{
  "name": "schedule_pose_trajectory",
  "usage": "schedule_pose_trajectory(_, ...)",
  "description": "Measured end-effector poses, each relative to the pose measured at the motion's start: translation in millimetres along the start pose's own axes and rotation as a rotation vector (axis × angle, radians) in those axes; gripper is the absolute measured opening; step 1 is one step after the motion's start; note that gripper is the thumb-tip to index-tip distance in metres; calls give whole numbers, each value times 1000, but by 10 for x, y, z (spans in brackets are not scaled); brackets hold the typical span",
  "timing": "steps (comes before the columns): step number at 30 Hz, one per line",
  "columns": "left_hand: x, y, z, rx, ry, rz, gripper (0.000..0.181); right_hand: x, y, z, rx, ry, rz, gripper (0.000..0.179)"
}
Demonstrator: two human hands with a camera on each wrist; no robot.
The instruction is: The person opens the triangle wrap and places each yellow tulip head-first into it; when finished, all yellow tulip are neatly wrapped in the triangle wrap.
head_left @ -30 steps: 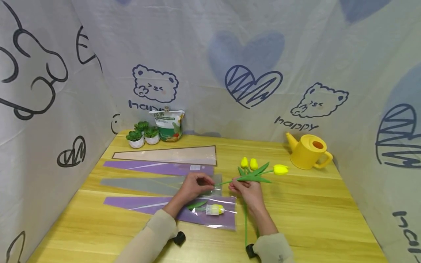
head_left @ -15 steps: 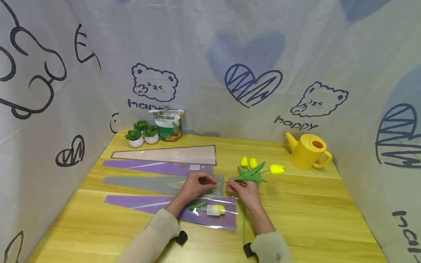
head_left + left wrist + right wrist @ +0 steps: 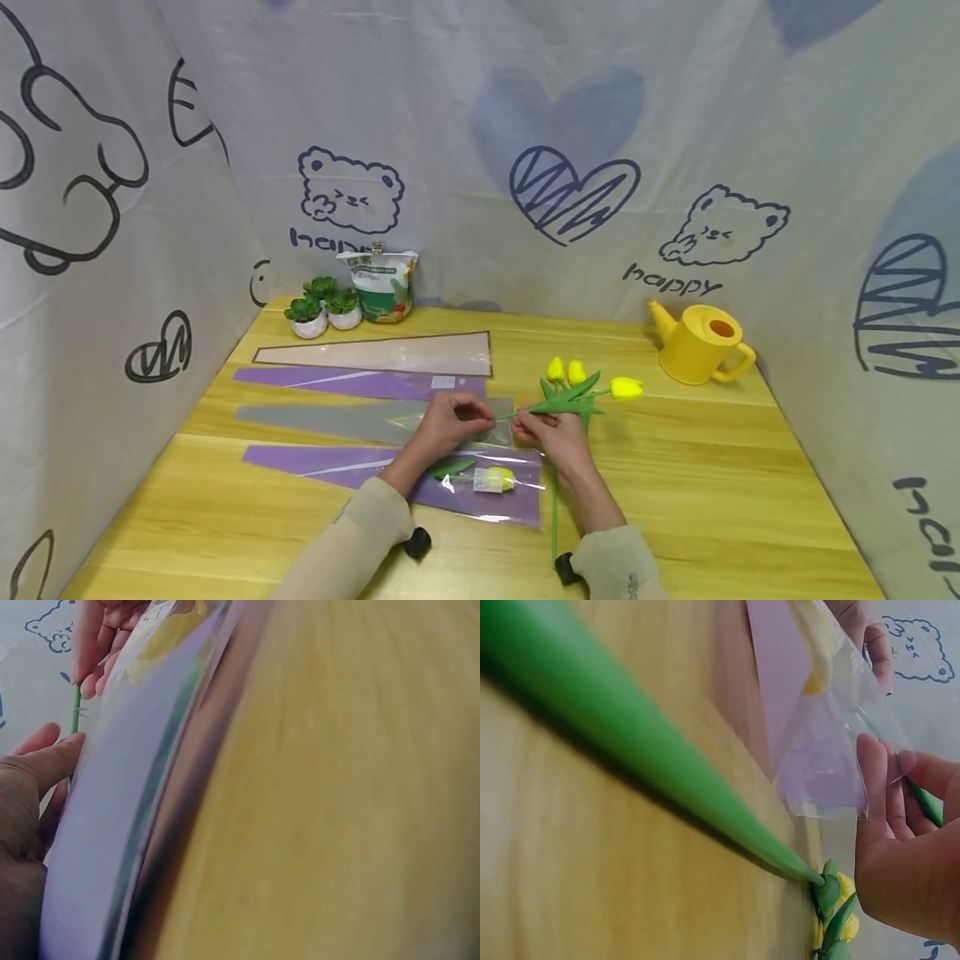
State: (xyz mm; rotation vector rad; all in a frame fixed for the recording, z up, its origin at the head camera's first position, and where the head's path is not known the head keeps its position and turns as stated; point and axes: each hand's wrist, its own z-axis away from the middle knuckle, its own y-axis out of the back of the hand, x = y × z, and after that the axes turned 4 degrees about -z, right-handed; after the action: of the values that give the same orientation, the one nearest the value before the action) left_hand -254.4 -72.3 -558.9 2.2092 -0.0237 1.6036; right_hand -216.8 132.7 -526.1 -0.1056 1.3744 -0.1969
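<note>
In the head view my right hand pinches a yellow tulip by its green stem, just below the leaves. Its flower points right, and its lower stem lies at the mouth of a grey, clear-fronted flower sleeve. My left hand pinches that sleeve near its wide end, around where the stem runs; the fingertips' exact hold is partly hidden. The left wrist view shows the green stem spanning both hands. Nearer me lies a purple sleeve with another yellow tulip inside.
Behind are another purple sleeve and a pale, dark-edged one. Two more yellow tulips lie under the right arm. Potted succulents and a green-white bag stand back left, a yellow watering can back right.
My right hand has moved slightly left with the tulip, so its stem reaches further into the grey sleeve. My left hand has hardly moved.
</note>
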Motion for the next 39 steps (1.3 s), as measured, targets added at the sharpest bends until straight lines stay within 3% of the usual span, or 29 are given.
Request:
schedule_pose_trajectory(6, -16, 20, 10, -10, 2, 6, 7, 22, 64, 35, -51, -48, -2, 24)
schedule_pose_trajectory(15, -59, 28, 11, -38, 40, -66, 12, 22, 136, 107, -101, -55, 116, 27)
schedule_pose_trajectory(27, -49, -29, 4, -22, 46, -68, 16, -17, 179, 104, -70, -28, 145, 26)
schedule_pose_trajectory(32, -34, -50, -5, -18, 55, -80, 14, -204, 348, 94, -45, 13, 199, 30)
schedule_pose_trajectory(39, -27, -41, 1, -19, 51, -84, 14, -552, 793, 74, 44, 90, 303, 36)
